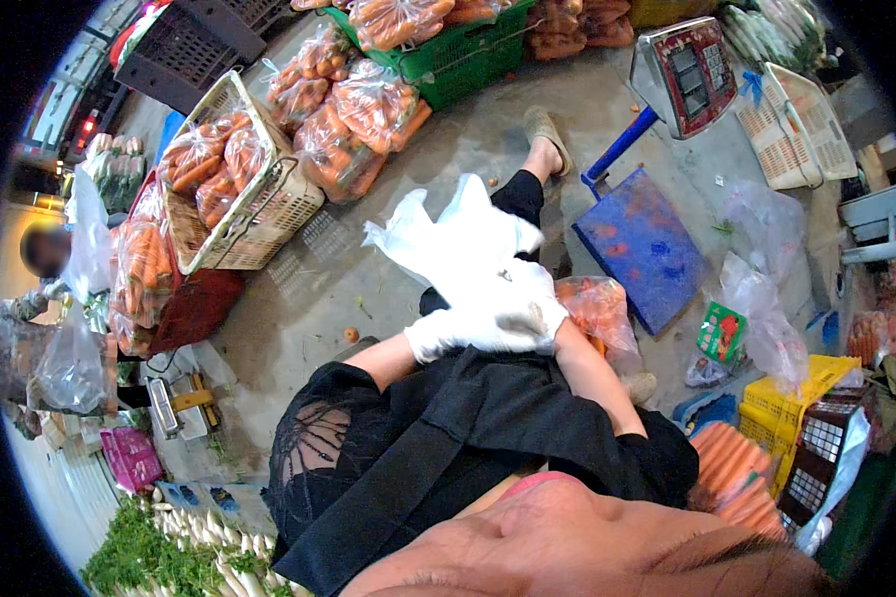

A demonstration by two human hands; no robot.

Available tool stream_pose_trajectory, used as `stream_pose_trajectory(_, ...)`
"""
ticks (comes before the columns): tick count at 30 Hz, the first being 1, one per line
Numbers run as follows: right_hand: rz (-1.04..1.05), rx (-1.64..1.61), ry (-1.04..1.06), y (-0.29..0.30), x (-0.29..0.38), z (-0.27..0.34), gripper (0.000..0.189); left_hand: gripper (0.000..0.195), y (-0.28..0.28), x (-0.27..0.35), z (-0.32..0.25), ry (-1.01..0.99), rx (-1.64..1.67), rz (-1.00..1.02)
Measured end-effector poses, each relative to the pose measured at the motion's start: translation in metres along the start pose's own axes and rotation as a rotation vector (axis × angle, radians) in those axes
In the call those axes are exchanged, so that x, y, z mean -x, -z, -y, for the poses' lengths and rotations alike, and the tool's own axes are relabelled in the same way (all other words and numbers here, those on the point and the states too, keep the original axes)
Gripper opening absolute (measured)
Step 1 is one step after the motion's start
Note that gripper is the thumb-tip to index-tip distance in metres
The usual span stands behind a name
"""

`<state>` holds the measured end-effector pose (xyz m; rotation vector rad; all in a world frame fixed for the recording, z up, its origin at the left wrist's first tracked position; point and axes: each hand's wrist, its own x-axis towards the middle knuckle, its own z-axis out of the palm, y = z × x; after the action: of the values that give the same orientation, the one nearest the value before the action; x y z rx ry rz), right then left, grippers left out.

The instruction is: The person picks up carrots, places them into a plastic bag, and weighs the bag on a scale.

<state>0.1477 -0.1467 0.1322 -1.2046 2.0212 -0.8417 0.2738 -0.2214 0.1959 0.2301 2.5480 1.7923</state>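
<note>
White gloves cover both hands, in front of my black clothing. My right hand (537, 295) closes on the lower part of a white plastic bag (455, 239). The bag spreads out loosely beyond the hands. My left hand (448, 334) lies against the bag's lower end, its fingers reaching towards the right hand. Glare blends gloves and bag, so the left fingers' hold is unclear. Close to the right forearm, a clear bag of carrots (601, 310) rests on the floor. Beside it stands a scale with a blue platform (642, 250) and a tilted display (691, 78).
Bagged carrots (340, 153) lie by a cream plastic basket (276, 216), which sits over a red crate (201, 310). A green crate (463, 71) is ahead. Right: loose plastic bags (761, 291), a yellow crate (806, 395). White radishes (209, 526) lie lower left. Another person (33, 313) is far left.
</note>
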Motion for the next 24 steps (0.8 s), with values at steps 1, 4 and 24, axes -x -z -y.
stream_pose_trajectory(1, -0.069, 0.03, 0.068, -0.008, 0.003, -0.011, 0.042, 0.033, 0.0, 0.012, 0.028, 0.056, 0.259, -0.31)
stream_pose_trajectory(4, -0.279, 0.244, 0.08, -0.009, 0.011, 0.002, 0.024, 0.043, 0.052, 0.016, 0.069, 0.213, -0.688, -0.628)
stream_pose_trajectory(24, -0.937, -1.353, -0.071, 0.064, 0.018, -0.052, 0.017, 0.038, 0.067, 0.124, 0.143, 1.073, -0.56, -0.73)
